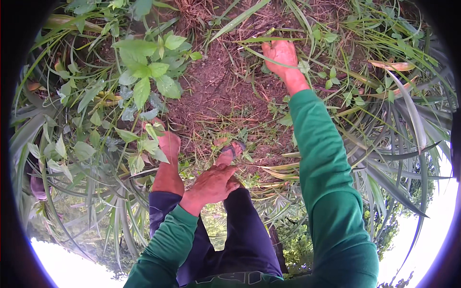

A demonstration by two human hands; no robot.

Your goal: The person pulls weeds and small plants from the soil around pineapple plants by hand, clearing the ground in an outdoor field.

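My right hand (281, 56) is stretched far forward to the ground, its back toward me. Its curled fingers are closed at the base of some grass (271, 40), with thin green blades crossing over and beside them. The fingertips are hidden. My left hand (210, 186) lies near my right knee (234, 184), holding nothing, its fingers extended toward the right. Brown soil (201, 89) with dry stalks and small weeds lies between the hand at the grass and my feet.
A broad-leaved weed (144, 67) stands tall at the left, partly over my left leg (168, 149). Long stiff spiky leaves (398, 125) arch on the right, and more of them (120, 216) on the left. My sandalled foot (229, 152) rests on the soil.
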